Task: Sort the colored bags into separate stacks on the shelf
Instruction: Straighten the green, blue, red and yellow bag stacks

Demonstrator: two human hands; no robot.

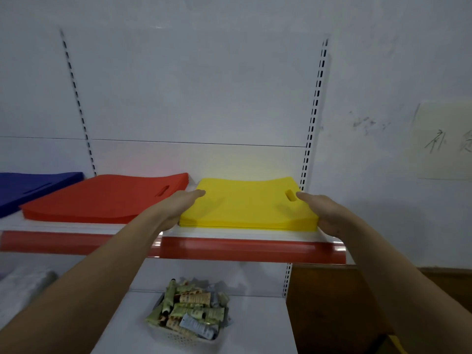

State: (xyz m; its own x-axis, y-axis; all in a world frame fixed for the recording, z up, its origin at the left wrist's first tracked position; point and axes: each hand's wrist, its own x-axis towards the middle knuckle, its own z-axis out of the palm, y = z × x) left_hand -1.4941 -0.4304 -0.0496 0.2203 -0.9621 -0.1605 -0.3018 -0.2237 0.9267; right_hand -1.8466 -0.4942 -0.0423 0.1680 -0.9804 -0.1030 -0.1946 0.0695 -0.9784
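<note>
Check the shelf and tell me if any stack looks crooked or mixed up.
Nothing stands out. The blue stack, red stack and yellow stack each hold one colour, lying flat on the shelf.

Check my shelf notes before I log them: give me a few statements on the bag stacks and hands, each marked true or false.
1. The yellow stack lies right of the red stack. True.
2. Both hands lie flat on top of the red stack. False: the left hand and right hand flank the yellow stack's sides.
3. The blue stack is leftmost. True.
4. The basket of tubes sits beside the stacks on the shelf. False: it sits on the level below.
</note>
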